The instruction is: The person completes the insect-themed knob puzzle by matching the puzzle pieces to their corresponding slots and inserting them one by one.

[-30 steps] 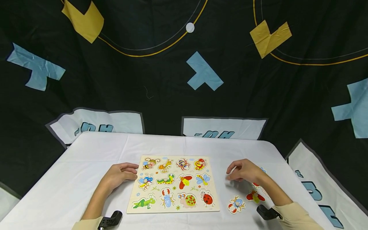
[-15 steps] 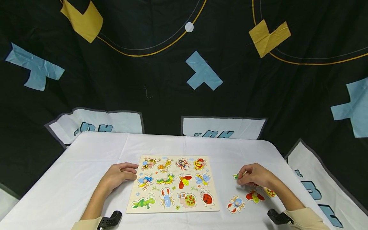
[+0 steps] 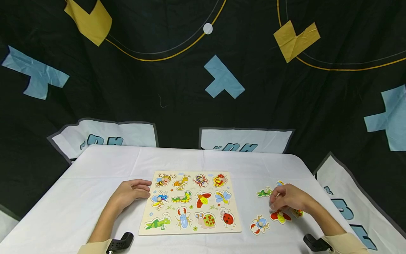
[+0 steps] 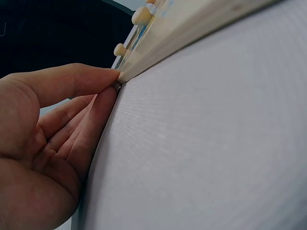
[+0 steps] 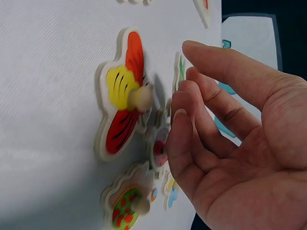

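Note:
A wooden peg puzzle board with insect pictures lies on the white table. My left hand touches its left edge; in the left wrist view, thumb and fingertips meet the board's side, near two knobs. My right hand hovers over loose puzzle pieces, fingers loosely curled and holding nothing. Nearest it is a red-winged insect piece with a wooden knob. A snail piece lies beside that one. Left of the hand is a green grasshopper piece; nearer me sits a blue beetle piece.
More loose pieces lie partly hidden behind my right hand, one with a blue wing. The white tablecloth spreads around the board. A black curtain hangs behind the table.
My right hand has moved right and slightly toward me, uncovering the green grasshopper piece while coming over the red-winged one. My left hand has stayed at the board's edge.

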The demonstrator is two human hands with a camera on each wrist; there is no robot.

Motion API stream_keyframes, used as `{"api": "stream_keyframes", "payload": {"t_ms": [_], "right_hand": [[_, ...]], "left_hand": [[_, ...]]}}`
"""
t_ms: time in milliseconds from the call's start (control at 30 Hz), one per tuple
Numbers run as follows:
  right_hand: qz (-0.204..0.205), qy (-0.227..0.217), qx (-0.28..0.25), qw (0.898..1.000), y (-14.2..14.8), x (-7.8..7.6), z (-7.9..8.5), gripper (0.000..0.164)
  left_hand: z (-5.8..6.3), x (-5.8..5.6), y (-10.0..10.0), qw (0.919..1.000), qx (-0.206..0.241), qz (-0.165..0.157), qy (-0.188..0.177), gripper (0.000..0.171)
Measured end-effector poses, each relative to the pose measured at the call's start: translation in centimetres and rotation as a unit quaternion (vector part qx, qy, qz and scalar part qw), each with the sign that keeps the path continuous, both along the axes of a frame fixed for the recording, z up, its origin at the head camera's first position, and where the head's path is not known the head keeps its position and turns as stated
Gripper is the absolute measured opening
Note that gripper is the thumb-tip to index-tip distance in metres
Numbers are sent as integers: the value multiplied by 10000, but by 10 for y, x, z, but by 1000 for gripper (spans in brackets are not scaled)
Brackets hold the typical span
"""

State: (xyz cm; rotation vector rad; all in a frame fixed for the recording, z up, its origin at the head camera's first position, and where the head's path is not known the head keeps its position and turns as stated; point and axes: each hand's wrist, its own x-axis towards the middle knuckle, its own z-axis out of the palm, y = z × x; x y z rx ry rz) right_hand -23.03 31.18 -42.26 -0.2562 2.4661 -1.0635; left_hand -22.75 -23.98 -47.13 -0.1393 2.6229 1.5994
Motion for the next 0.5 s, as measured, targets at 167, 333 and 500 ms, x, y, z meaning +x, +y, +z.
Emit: {"api": "stream_keyframes", "payload": {"t_ms": [167,333,500], "right_hand": [[-94,-173,54,9998,7,2,-3,24],[-48,-280,100,9995,13,4,-4,22],[32,-448,36,9990,17,6,-4,23]], "left_hand": [[0,1,-1,10000,-85,-34,29,52],[0,1,-1,9999,-96,-35,14,52],[1,1,0,10000,-60,-24,10,52]]}}
